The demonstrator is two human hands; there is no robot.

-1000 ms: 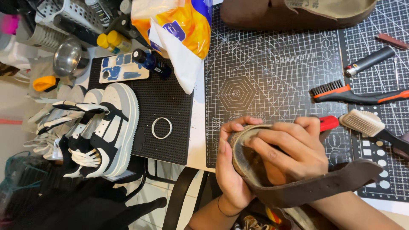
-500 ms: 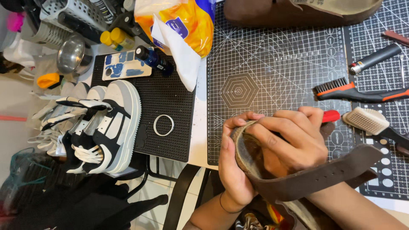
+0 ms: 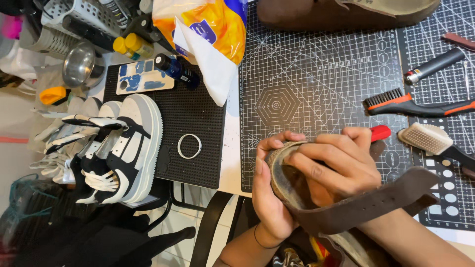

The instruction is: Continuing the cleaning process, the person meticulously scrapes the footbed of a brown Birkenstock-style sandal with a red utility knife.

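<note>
A work surface [image 3: 232, 168] seen from above, mostly covered by a dark gridded cutting mat [image 3: 321, 74]. To its left lies a black ribbed mat [image 3: 193, 123], which keeps small parts from rolling: a white ring [image 3: 189, 146] and a blue bottle [image 3: 176, 69] rest on it. A grey-and-white sneaker [image 3: 133, 143] lies on its side at that mat's left edge, hanging partly off the surface. At the top, a brown suede sandal [image 3: 346, 12] sits at the far edge, and an orange-and-white bag [image 3: 208, 29] spills a white sheet. On the right, two brushes [image 3: 415, 104] and a black cylinder tool [image 3: 433, 65] lie beside the hands.

At the near edge, both hands work on a brown sandal [image 3: 287, 183], held off the surface over the lap. The left hand [image 3: 267, 198] cups it from below, fingers wrapped round the rim to steady it. The right hand [image 3: 341, 163] presses into the footbed, fingers curled; something with a red handle [image 3: 380, 132] shows beyond it, though I cannot tell if it is gripped. A loose strap [image 3: 376, 202] hangs rightward across the right wrist.
</note>
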